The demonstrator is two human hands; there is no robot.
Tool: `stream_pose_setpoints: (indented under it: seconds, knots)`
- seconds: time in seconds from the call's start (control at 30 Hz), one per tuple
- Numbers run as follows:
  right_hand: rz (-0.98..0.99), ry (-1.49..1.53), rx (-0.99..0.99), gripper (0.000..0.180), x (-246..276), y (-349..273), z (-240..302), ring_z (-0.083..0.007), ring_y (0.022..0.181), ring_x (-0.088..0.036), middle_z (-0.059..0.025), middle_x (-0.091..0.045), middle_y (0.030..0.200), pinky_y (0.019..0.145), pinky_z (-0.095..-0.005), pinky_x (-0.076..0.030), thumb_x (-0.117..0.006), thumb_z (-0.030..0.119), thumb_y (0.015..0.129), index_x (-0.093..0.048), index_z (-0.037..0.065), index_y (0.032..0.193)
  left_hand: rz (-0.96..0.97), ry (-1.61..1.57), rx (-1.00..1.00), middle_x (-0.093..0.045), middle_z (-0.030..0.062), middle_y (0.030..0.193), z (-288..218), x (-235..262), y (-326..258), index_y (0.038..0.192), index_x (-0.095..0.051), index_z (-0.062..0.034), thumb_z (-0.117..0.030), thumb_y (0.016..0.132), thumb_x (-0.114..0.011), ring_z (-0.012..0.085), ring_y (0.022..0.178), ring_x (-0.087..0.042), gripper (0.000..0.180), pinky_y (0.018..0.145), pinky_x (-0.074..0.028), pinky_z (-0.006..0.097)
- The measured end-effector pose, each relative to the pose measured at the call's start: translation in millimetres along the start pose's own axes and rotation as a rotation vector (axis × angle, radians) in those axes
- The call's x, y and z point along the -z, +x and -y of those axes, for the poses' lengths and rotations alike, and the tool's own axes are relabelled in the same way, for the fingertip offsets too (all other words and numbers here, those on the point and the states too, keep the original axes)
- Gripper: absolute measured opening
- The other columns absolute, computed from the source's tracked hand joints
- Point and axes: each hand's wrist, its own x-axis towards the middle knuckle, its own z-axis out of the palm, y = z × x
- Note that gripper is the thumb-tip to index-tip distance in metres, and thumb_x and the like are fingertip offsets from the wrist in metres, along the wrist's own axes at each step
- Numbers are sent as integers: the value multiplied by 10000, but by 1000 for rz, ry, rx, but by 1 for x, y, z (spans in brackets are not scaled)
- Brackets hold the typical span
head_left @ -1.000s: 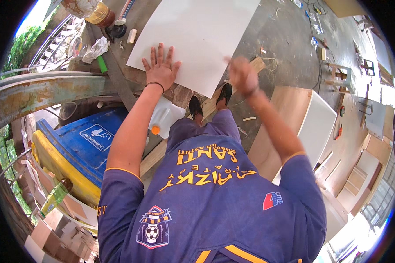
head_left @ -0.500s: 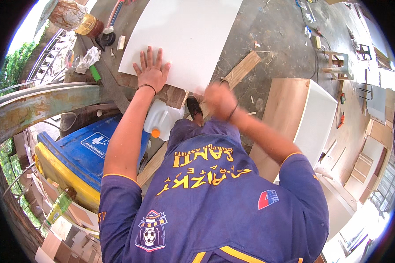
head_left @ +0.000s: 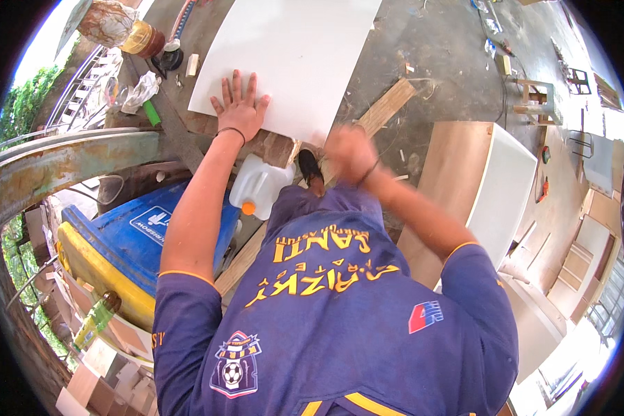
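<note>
A large white panel [head_left: 284,62] stretches away in front of me at the top of the view. My left hand [head_left: 240,109] lies flat on its near left corner, fingers spread. Closed into a fist, my right hand [head_left: 350,152] is at the panel's near right corner and a little blurred. Whatever it may hold is hidden by the fingers. Below the panel's near edge a brown block [head_left: 274,149] shows between my hands.
A white jug with an orange cap [head_left: 260,182] stands left of my foot, beside a blue and yellow bin [head_left: 128,236]. A wooden strip [head_left: 388,107] lies on the floor to the right, near a wood and white cabinet [head_left: 468,180]. A jar [head_left: 144,39] stands far left.
My left hand keeps its place on the panel. The right fist has shifted only slightly along the near right corner, and the whole view has tilted a little.
</note>
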Motion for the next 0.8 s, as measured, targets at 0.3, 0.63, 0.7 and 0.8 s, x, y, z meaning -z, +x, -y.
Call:
stream_pose_setpoints:
  seconds: [0.3, 0.63, 0.7, 0.8]
  knots:
    - [88, -6, 42, 214, -39, -6, 3, -255, 699, -584, -71, -556, 732, 625, -422, -451, -539, 152, 768, -638, 201, 951, -12, 13, -31, 43, 82, 1548, 0, -6, 5, 1483, -77, -262, -576, 925, -265, 351, 1414, 38, 667, 1068, -61, 642]
    - [-371, -18, -206, 394, -7, 36, -81, -276, 657, -536, -74, -538, 710, 562, -401, -442, -572, 72, 683, -641, 141, 1065, 39, 7, -28, 64, 77, 1548, -6, 2, 8, 1484, -58, -265, -586, 921, -236, 337, 1415, 70, 672, 1079, -8, 625]
    - [-330, 23, -88, 354, -33, 26, -71, -281, 667, -553, -86, -561, 736, 576, -411, -454, -551, 77, 720, -644, 161, 1051, 55, 33, -10, 68, 78, 1548, -4, 7, 8, 1485, -54, -258, -573, 925, -240, 337, 1415, 72, 669, 1082, -9, 620]
    - [186, -143, 42, 272, -56, -23, 31, -269, 751, -577, -72, -576, 734, 632, -404, -475, -570, 132, 723, -647, 174, 980, 16, 23, 16, 32, 89, 1549, -9, -1, 2, 1484, -94, -215, -530, 929, -272, 344, 1416, 43, 663, 1086, -18, 613]
